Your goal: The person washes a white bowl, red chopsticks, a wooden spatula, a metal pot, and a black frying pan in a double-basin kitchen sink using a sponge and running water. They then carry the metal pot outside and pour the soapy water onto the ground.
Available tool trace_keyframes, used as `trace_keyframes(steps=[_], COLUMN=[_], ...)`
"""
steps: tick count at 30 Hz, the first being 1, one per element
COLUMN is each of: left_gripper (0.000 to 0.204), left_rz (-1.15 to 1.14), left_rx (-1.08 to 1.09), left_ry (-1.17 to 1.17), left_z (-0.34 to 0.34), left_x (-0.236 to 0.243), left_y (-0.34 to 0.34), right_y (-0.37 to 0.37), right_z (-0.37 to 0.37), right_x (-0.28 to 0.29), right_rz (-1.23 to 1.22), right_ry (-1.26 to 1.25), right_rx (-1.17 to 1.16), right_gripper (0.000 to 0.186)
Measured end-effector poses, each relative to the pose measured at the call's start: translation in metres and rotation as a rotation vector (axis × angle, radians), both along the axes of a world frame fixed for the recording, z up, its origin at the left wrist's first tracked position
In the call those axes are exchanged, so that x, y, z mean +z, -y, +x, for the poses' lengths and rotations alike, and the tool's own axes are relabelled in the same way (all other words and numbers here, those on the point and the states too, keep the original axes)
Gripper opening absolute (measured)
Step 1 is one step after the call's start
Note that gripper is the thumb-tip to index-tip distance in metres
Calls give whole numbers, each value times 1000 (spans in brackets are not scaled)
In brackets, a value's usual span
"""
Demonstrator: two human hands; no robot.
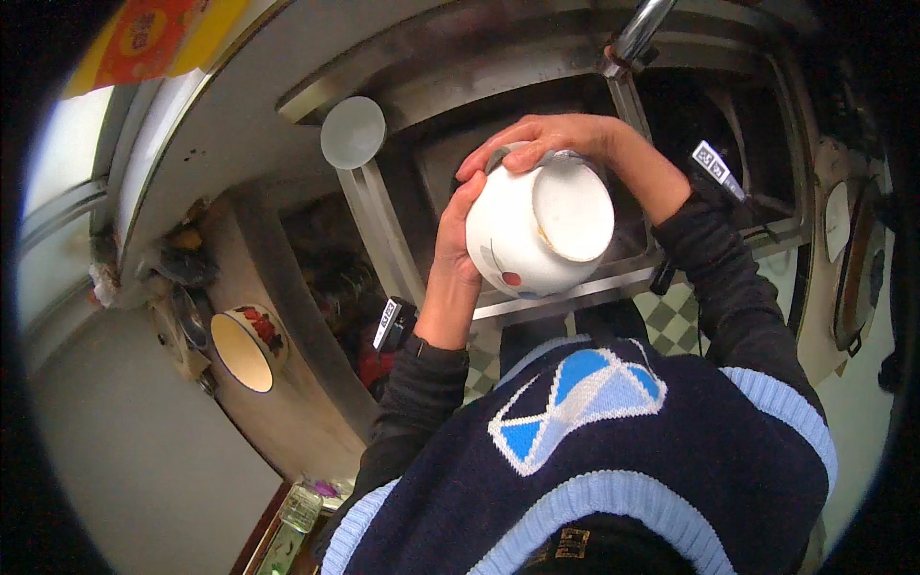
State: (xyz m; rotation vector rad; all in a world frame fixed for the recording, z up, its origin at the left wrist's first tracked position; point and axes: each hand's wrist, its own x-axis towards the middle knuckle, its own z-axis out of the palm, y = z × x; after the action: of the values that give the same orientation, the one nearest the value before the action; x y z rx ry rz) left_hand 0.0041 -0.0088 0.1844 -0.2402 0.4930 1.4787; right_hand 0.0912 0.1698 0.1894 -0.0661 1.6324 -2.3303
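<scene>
A white bowl [513, 230] with a red and grey decoration is tilted over the sink, its round foot [575, 211] turned up and to the right. My left hand [460, 225] is closed round its left side, fingers by the rim. Across its far side reaches my right hand [561, 139], fingers bent against the bowl. A dark grey, cloth-like piece [556, 156] shows between those fingers and the bowl; it is partly hidden, so I cannot tell exactly what it is.
Below lies a metal sink [383, 230] with a divider and a chrome faucet [644, 38] at the far side. A pale round dish [353, 132] rests on the sink's left rim. A cream enamel basin [247, 350] with red flowers stands at left. A round pan [860, 268] is at right.
</scene>
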Motion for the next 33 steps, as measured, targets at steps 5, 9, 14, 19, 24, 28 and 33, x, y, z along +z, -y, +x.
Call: trace_keyframes(steps=[5,9,14,19,24,28,33], left_gripper=[47,48,43,44,53,45,30], left_rz=[-7,-155,-343,-295,-259,-406,-102], left_rx=[18,113,178,234,142,-61,-587], left_ry=[-50,-556,-791,-611,-650,-985,-1922], left_z=[0,-6,-1,-11,-31,-34,-3], left_x=[-2,6,8,-7,-19,-16,-11], left_y=[-3,-7,-10,-3,17,31,18], right_y=[2,22,58,81,89,92,94], right_z=[-5,-3,0,26,49,51,51], right_x=[0,-15,-34,-45,-70,-85,-76], right_rz=[55,-91,-170,261,802,858,-100], right_ry=[18,440,348,60,52,253,362], right_rx=[4,-595,-823,-792,-604,-519,-723], right_gripper=[54,51,57,59,57,61,80])
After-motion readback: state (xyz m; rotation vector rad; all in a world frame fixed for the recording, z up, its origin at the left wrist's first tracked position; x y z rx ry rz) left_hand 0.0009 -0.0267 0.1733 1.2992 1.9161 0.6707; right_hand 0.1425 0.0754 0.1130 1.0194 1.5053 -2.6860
